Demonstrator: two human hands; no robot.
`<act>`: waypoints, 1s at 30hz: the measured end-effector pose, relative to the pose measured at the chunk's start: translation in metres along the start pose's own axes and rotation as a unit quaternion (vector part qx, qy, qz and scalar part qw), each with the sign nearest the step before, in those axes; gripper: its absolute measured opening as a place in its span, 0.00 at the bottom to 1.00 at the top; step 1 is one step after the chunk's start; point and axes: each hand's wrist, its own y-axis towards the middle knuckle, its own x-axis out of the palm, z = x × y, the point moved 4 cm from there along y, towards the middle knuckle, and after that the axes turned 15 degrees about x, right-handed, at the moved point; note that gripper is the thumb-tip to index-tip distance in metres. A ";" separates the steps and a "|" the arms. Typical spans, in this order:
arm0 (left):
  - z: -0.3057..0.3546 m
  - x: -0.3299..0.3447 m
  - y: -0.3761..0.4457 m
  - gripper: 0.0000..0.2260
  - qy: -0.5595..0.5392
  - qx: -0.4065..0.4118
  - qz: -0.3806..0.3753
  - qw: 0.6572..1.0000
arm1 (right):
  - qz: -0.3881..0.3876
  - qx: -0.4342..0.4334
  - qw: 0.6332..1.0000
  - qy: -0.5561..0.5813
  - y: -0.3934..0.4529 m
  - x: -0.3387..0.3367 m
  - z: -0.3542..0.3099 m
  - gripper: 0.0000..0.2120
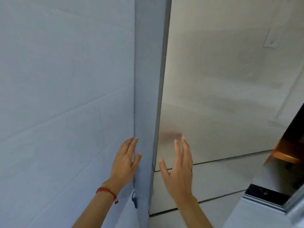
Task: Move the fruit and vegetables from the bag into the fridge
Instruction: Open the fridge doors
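A person's left hand [125, 159] rests flat against the fridge's [222, 96] blue side panel [65, 96]. The right hand [178, 168] hovers, fingers [185, 145] spread and empty, before its steel door; no produce or bag shows

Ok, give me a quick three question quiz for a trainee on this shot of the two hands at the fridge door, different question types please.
1. True or false: the left hand is holding a piece of fruit.
2. Multiple choice: where is the red bracelet? A) on the left wrist B) on the right wrist C) hanging on the fridge door
3. Fill in: the right hand is held with its fingers ____ in front of the steel door.

Key
1. False: it is empty, lying flat against the blue-grey panel edge.
2. A
3. Open: spread, gripping nothing; whether it touches the door cannot be told.
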 end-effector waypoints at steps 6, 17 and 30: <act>-0.025 0.014 0.038 0.33 -0.071 0.078 0.000 0.994 | 0.078 0.049 0.996 -0.016 0.006 0.027 -0.015 0.36; -0.029 0.043 0.086 0.35 -0.173 0.148 0.000 0.974 | 0.162 0.116 0.973 -0.113 0.011 0.051 -0.022 0.44; -0.033 0.057 0.095 0.36 -0.239 0.152 -0.016 0.959 | 0.214 0.119 0.967 -0.069 0.013 0.057 -0.028 0.50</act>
